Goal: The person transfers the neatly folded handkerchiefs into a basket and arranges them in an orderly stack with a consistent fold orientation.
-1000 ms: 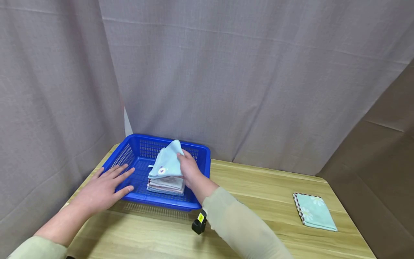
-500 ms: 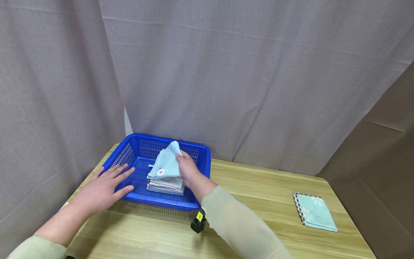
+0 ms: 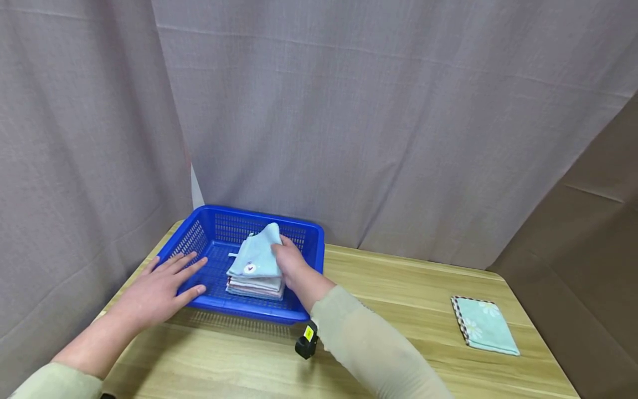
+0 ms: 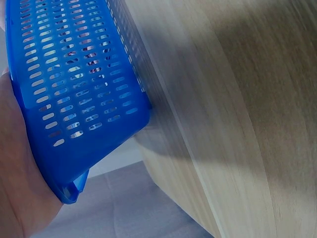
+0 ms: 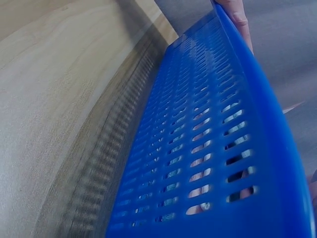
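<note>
In the head view a blue plastic basket (image 3: pixel 259 311) holds a stack of folded towels (image 3: pixel 255 288) in its right half. A light blue towel (image 3: pixel 259 252) with a small white patch lies tilted on top, its far right corner raised. My right hand (image 3: pixel 294 266) pinches that towel by its right edge, thumb above; the fingers underneath are hidden. At the basket's front left corner my left hand (image 3: pixel 161 291) rests on the rim with fingers spread and straight. Through the slots of the basket wall (image 5: pixel 198 139), the right wrist view gives only glimpses of what is inside.
A mint green folded towel (image 3: pixel 485 326) with daisies and a checked edge lies on the right of the wooden table (image 3: pixel 389 299). Grey curtains (image 3: pixel 359 122) hang behind and to the left. A brown panel (image 3: pixel 588 266) borders the right side.
The light blue towel's raised corner has sunk slightly, and it lies a little lower over the stack. My right hand has lowered a little with it; the left hand has stayed put.
</note>
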`<move>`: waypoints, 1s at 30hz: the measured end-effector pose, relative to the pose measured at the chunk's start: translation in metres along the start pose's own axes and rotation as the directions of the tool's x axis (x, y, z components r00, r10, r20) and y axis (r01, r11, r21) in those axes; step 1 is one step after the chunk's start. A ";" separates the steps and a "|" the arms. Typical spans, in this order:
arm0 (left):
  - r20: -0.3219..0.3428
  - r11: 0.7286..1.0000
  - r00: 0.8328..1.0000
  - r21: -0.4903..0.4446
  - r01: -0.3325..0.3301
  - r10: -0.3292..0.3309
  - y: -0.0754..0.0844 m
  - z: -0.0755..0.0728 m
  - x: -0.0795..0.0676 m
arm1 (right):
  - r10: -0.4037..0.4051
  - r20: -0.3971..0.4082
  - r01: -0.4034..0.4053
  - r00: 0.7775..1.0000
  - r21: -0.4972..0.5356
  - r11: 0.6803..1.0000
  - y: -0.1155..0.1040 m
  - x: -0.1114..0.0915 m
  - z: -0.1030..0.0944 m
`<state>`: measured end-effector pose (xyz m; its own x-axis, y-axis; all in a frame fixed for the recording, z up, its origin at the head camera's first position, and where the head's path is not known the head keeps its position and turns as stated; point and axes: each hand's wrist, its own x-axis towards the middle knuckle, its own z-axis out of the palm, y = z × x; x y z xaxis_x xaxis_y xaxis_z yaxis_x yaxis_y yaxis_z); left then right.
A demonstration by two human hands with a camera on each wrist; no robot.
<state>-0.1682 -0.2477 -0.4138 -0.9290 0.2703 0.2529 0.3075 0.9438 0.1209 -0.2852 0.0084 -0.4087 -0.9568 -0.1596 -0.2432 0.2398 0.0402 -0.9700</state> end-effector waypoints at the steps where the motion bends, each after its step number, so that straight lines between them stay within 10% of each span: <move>1: 0.002 1.000 1.000 0.000 0.000 0.000 0.000 0.000 0.000 | 0.002 -0.002 -0.002 1.000 -0.008 1.000 0.000 0.000 0.000; 30: 0.017 1.000 1.000 -0.007 0.005 -0.005 -0.003 -0.001 -0.002 | 0.033 -0.092 -0.047 0.995 -0.150 0.988 -0.001 -0.014 -0.001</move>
<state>-0.1664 -0.2510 -0.4135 -0.9338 0.2687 0.2362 0.3041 0.9439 0.1288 -0.2727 0.0117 -0.4046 -0.9594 -0.0666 -0.2739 0.2567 0.1955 -0.9465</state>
